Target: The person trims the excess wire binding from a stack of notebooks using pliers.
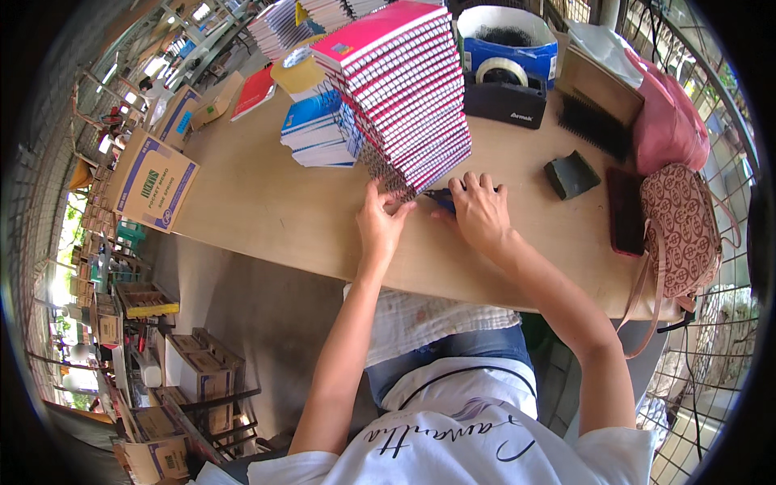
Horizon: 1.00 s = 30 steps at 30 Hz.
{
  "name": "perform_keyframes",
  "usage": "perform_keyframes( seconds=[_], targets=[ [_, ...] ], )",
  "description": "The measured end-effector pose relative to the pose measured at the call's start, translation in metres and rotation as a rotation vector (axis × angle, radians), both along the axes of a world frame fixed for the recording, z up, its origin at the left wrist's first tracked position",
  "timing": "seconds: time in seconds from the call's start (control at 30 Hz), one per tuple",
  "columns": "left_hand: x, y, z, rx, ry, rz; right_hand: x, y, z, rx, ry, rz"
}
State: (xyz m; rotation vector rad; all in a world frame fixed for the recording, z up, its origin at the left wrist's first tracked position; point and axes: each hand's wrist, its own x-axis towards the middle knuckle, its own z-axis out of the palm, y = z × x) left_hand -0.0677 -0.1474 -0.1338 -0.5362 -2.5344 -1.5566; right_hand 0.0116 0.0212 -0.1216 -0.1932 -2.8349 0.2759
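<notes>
A tall stack of spiral notebooks [396, 89] with pink-red covers and white wire coils rises in front of me and leans to one side. At its base, my left hand [381, 214] has thumb and fingers closed on the bottom corner of the lowest notebook [386, 179], which shows a dark patterned cover. My right hand [482, 208] is wrapped round a dark blue pliers-like tool [439, 196], whose tip points at that same corner. The fingers cover most of the tool, so its exact kind is unclear.
Blue notebooks [311, 121] and a tape roll [297, 58] sit left of the stack. Behind are a black tape dispenser [505, 101] and a blue tub [517, 40]. Rightward lie a dark block [571, 175], a phone [625, 212] and a patterned bag [681, 230]. A carton [153, 179] stands leftmost.
</notes>
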Motion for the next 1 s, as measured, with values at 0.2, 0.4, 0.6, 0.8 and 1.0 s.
perform_keyframes(
  seconds=[0.2,0.4,0.6,0.8,1.0],
  targets=[
    [-0.006,0.0,-0.005,-0.05,0.083,-0.034,-0.002,-0.011,0.006,0.021,-0.075,-0.033],
    [-0.006,0.001,-0.009,-0.046,0.073,-0.02,-0.001,-0.014,0.008,0.026,-0.109,-0.068],
    [-0.005,0.001,-0.013,0.043,0.093,-0.022,0.001,-0.021,0.001,0.029,-0.011,-0.085],
    [-0.009,0.0,-0.014,0.007,0.066,-0.049,-0.001,-0.025,0.003,0.026,-0.017,-0.093],
    [-0.008,0.0,-0.012,-0.009,0.084,-0.028,0.001,-0.026,0.004,0.053,-0.039,-0.101]
  ],
)
